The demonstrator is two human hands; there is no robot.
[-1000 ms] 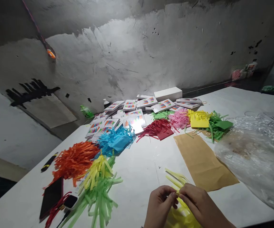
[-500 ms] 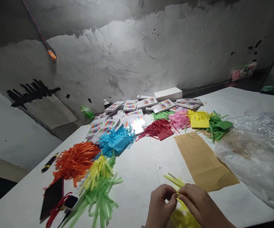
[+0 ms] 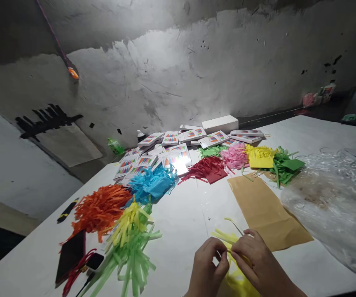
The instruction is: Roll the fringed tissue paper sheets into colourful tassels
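Together | left hand (image 3: 207, 264) beside right hand (image 3: 256, 258) | fingers (image 3: 218, 244) pinching yellow strips (image 3: 240, 284)

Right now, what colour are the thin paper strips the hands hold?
Yellow paper strips, clearest in the head view.

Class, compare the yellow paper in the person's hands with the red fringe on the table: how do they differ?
The yellow paper is pinched between the left hand and right hand; the red fringe lies on the table, untouched.
The yellow paper is bright, the red fringe dark.
The yellow paper is close to the person, the red fringe farther off.
Both show thin strips.
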